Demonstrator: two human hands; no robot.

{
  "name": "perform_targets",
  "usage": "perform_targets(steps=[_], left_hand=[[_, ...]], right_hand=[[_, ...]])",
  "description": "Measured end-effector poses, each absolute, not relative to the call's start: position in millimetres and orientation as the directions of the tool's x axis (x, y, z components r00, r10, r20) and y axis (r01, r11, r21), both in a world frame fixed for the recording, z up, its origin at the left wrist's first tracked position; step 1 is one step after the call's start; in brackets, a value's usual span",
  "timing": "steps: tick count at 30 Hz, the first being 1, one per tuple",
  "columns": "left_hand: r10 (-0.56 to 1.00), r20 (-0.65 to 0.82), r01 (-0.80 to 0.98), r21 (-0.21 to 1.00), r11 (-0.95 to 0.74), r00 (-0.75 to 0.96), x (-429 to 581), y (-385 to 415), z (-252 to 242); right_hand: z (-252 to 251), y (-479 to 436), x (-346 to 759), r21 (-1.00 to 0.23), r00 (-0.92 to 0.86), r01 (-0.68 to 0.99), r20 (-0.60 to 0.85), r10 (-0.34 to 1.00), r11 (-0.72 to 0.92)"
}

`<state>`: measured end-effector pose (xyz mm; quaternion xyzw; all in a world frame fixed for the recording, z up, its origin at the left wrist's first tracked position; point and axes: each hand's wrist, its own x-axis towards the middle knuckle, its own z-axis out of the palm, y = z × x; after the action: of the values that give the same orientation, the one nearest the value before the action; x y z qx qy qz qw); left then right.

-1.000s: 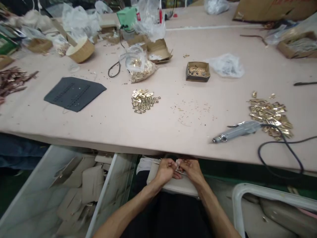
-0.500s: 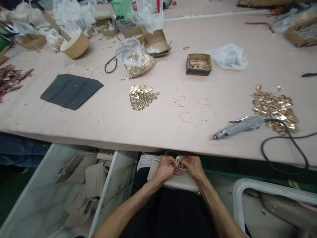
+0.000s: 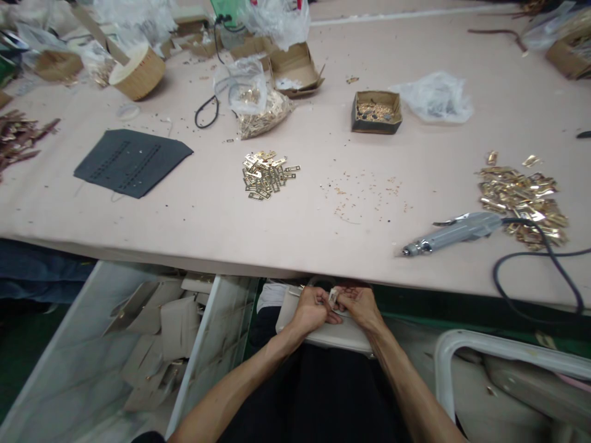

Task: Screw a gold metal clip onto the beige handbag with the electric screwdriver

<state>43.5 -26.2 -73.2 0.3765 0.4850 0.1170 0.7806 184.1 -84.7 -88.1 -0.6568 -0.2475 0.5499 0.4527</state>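
Note:
On my lap, against the table's front edge, lies a cream handbag [image 3: 337, 338]. My left hand [image 3: 310, 311] is closed over its upper side, fingers curled around a small pale tab [image 3: 332, 296] that has something shiny on it. From the other side my right hand [image 3: 362, 306] pinches the same tab between thumb and fingers. The fingertips of both hands almost meet there, and they hide part of the tab. Above them on the table rests a grey electric screwdriver [image 3: 450, 234], touched by neither hand.
Gold slotted plates [image 3: 268, 175] and gold clasp pieces [image 3: 521, 203] lie in piles, with tiny screws [image 3: 369, 194] scattered between. A small box [image 3: 376, 112] holds more small parts. Left of me stands a bin [image 3: 215, 332] of cream bags; a white-framed container [image 3: 443, 369] is at right.
The camera view has tilted and shifted slightly, so the table's things sit a little higher in the picture. Both hands keep their place on the tab, with only slight finger movement.

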Motion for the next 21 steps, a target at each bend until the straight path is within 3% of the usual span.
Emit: perform_targets(steps=[6,13,21], left_hand=[[0.541,-0.680,0.196,0.694,0.693,0.496,43.4,-25.8,-80.9],[0.534,-0.682,0.202,0.692,0.694,0.501,45.2,-25.0,-83.1],[0.527,-0.652,0.217,0.717,0.662,0.545,38.8,-23.5,-74.4]], right_hand=[[-86.8,-83.2,180.6,-0.860,0.215,-0.191,-0.507,0.835,-0.473],[-98.2,-88.1,184.3,-0.857,0.294,-0.162,-0.515,0.805,-0.489],[-94.4,-87.5,185.2,-0.863,0.263,-0.139,-0.505,0.822,-0.485]])
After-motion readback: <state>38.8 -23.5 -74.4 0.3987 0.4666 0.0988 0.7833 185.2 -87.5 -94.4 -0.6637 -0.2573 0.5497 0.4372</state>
